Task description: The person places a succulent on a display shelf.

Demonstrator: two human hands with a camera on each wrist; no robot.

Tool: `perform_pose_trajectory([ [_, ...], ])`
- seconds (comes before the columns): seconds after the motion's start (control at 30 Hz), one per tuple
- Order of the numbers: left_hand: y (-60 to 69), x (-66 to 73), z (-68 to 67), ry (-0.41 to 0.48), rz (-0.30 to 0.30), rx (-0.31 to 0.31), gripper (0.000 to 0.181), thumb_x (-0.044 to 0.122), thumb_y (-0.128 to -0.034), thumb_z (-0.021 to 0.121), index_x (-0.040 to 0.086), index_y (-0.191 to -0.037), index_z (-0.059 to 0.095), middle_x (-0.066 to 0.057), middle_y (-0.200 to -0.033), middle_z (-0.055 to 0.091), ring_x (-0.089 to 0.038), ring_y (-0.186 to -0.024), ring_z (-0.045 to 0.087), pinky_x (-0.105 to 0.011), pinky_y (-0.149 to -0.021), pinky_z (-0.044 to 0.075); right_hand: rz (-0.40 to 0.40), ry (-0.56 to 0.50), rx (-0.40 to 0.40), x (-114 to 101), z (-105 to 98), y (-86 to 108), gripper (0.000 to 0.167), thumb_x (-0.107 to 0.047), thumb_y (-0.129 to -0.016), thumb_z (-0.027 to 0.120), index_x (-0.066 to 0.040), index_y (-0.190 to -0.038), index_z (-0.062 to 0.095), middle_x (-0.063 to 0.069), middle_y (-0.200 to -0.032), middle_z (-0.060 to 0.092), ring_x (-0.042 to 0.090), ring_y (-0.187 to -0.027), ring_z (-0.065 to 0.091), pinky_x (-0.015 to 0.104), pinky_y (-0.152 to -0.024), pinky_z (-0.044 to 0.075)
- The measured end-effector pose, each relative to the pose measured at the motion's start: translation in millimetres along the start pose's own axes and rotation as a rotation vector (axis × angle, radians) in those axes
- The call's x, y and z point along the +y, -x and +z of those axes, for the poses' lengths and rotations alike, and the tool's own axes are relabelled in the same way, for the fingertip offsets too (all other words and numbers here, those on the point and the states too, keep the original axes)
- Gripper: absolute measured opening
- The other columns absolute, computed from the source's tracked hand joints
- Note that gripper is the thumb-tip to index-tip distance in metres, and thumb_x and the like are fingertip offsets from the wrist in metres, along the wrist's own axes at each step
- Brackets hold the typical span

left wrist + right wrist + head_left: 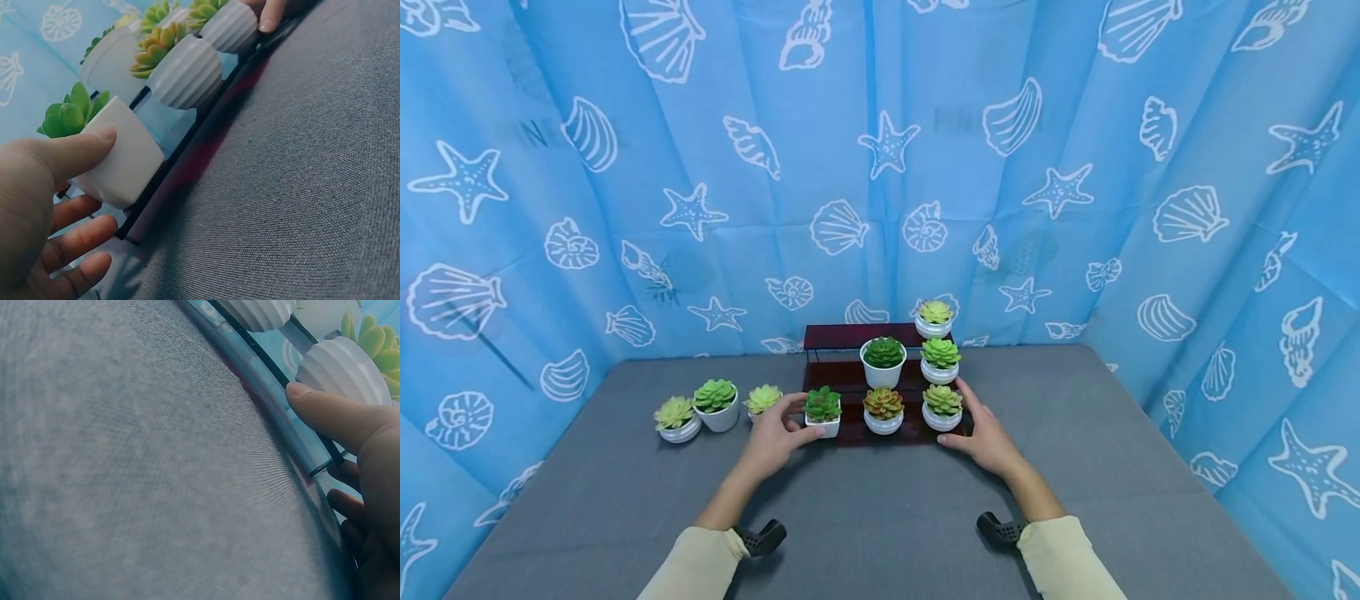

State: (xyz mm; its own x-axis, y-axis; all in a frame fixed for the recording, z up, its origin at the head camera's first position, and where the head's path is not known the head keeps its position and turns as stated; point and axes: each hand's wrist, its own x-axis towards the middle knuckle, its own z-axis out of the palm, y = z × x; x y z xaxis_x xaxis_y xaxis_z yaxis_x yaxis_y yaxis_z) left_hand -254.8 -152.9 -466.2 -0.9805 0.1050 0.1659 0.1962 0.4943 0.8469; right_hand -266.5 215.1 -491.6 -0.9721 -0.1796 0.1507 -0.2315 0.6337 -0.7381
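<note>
The left hand [777, 435] holds a square white pot [122, 156] with a green succulent at the left end of the lowest tier of a dark red stand [853, 432]; its thumb lies on the front face. At the stand's right end, the right hand [988, 440] has its thumb at the front edge beside a ribbed white pot [344, 372]. In the middle of that tier is a pot with an orange-green succulent [883, 408]. Behind it stands a taller white pot [882, 377]. Two more potted succulents [940, 360] [934, 318] line the right side of the upper tiers.
Left of the stand, two potted succulents [679, 429] [718, 417] stand on the grey table [880, 533], and a third [763, 400] is partly hidden by the left hand. A blue shell-patterned curtain [880, 208] hangs behind.
</note>
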Motion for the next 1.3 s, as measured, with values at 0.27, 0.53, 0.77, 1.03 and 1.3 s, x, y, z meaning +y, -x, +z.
perform_pose_trajectory([
  [0.27,-1.3,2.9,2.2,-0.045,0.005,-0.006,0.066,0.026,-0.0827,0.079,0.01,-0.14,0.052,-0.011,-0.12,0.063,-0.017,-0.074,0.056,-0.032,-0.059,0.046,-0.001,-0.004,-0.002,0.7,-0.1,0.2,0.102,-0.031,-0.08,0.082,-0.024,-0.157,0.015,0.021,-0.149,0.038,0.042,-0.132,0.037,0.063,-0.101,0.032],
  [0.53,1.8,6.7,3.8,-0.05,-0.012,0.014,0.065,0.022,-0.0832,0.079,0.01,-0.14,0.051,-0.013,-0.122,0.063,-0.016,-0.074,0.057,-0.032,-0.06,0.047,-0.004,-0.004,-0.002,1.1,-0.1,0.0,0.102,-0.031,-0.08,0.082,-0.023,-0.157,0.015,0.021,-0.151,0.035,0.043,-0.133,0.035,0.064,-0.102,0.031],
  [0.77,8.9,2.9,4.5,-0.034,0.013,0.058,0.058,0.021,-0.084,0.078,0.012,-0.137,0.055,-0.01,-0.12,0.064,-0.014,-0.073,0.057,-0.03,-0.058,0.046,-0.009,-0.002,-0.004,0.8,-0.1,0.6,0.102,-0.029,-0.08,0.082,-0.022,-0.157,0.015,0.021,-0.151,0.034,0.044,-0.133,0.035,0.064,-0.102,0.031],
  [1.03,22.1,-5.4,-0.7,-0.006,0.063,0.151,0.039,0.015,-0.0854,0.077,0.009,-0.122,0.065,-0.009,-0.113,0.068,-0.016,-0.079,0.062,-0.028,-0.062,0.05,0.001,0.0,-0.006,-0.1,0.2,0.5,0.103,-0.031,-0.08,0.082,-0.024,-0.157,0.014,0.022,-0.15,0.036,0.044,-0.132,0.036,0.064,-0.101,0.033],
  [1.3,30.5,-16.7,-11.5,-0.031,0.077,0.215,0.028,0.013,-0.0873,0.074,0.005,-0.113,0.068,-0.004,-0.107,0.069,-0.017,-0.086,0.063,-0.032,-0.073,0.052,0.011,-0.009,-0.006,-2.3,-0.6,1.5,0.103,-0.028,-0.08,0.082,-0.024,-0.157,0.014,0.022,-0.15,0.035,0.044,-0.133,0.035,0.064,-0.102,0.031],
])
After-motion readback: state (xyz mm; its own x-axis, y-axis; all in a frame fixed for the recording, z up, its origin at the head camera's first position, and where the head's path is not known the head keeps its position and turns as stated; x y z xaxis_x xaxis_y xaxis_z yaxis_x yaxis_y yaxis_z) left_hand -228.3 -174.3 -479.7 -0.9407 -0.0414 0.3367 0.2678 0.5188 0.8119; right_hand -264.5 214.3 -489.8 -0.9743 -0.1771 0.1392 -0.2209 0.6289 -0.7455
